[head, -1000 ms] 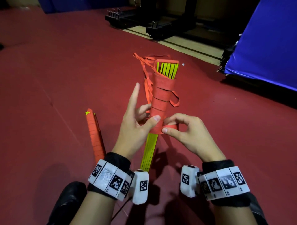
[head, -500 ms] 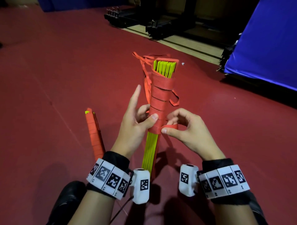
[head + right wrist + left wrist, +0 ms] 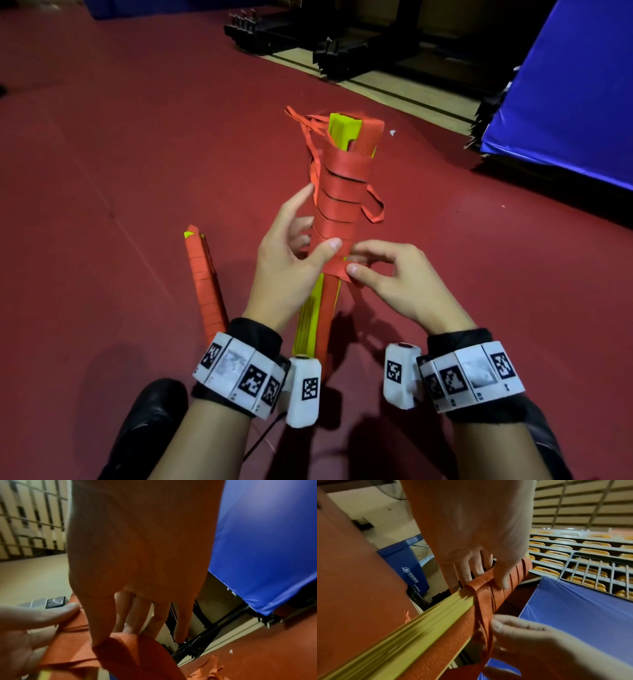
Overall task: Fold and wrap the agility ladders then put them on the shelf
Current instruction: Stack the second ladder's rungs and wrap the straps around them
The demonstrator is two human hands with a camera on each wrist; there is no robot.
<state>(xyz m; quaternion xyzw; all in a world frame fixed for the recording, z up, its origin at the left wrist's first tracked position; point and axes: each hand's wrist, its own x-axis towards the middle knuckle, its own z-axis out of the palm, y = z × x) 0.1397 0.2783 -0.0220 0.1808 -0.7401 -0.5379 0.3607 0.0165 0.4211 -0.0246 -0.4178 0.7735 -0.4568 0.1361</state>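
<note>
A: Two ladder bundles in the head view. Where's each?
B: Half-wrapped ladder (image 3: pixel 342 205) mid-frame, held tilted above the red floor (image 3: pixel 137 137); finished bundle (image 3: pixel 205 284) lies on the floor lower left, just beside the left wrist.
A: Hands?
B: Left hand (image 3: pixel 291 260) grips the bundle, thumb pressed on the wraps, index finger straight. Right hand (image 3: pixel 400 281) pinches the orange strap (image 3: pixel 483 622) btwn thumb & fingers, close beside the left.
A: Background?
B: Blue mat (image 3: pixel 565 85) upper right, black frames (image 3: pixel 342 44) top centre.
</note>
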